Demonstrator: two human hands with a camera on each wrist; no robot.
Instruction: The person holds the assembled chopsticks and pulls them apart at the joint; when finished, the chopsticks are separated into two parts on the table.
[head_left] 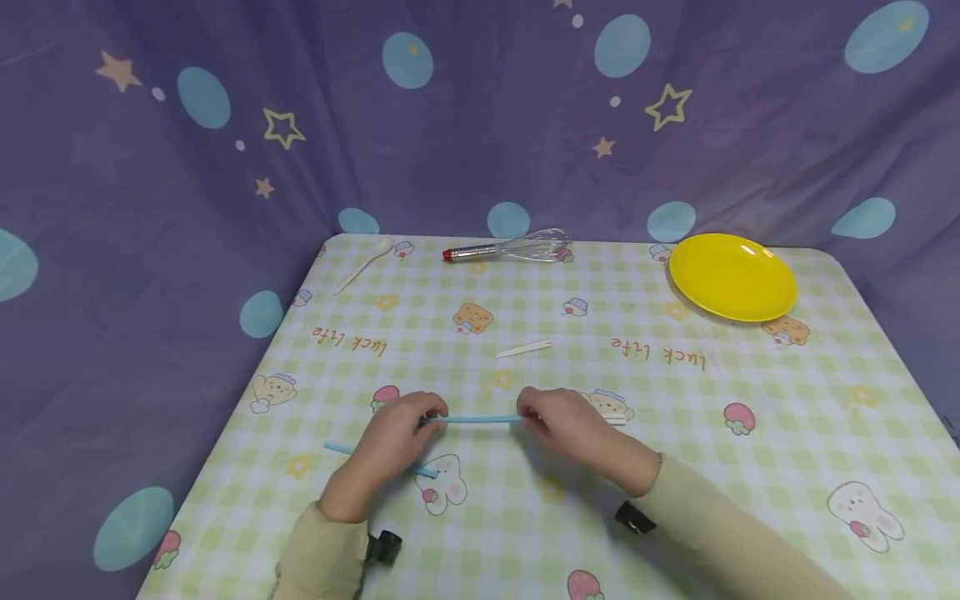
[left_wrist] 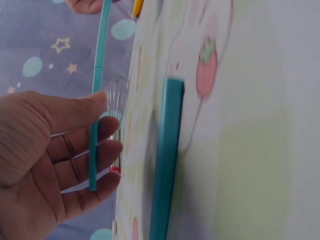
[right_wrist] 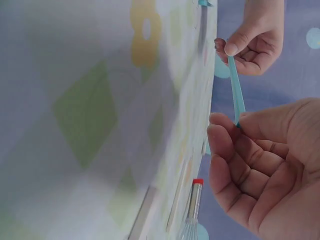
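Note:
A slim light-blue stick (head_left: 483, 419) spans between the two hands, level above the table. My left hand (head_left: 401, 429) pinches one end between thumb and fingers; in the left wrist view a thin seam line crosses the stick (left_wrist: 100, 55). The other end is pinched by thumb and index finger of my right hand (head_left: 566, 425), whose remaining fingers curl loosely. A second blue stick (head_left: 337, 447) lies on the tablecloth, its middle hidden beneath the left wrist. Beside the right hand, thin white sticks (head_left: 615, 420) stick out, partly covered by it.
A short pale forked piece (head_left: 523, 349) lies beyond the hands. Along the back are a white long-handled spoon (head_left: 363, 267), a whisk (head_left: 510, 248) with a red-tipped handle, and a yellow plate (head_left: 733, 277) at right. A patterned curtain (head_left: 480, 125) rises behind the table.

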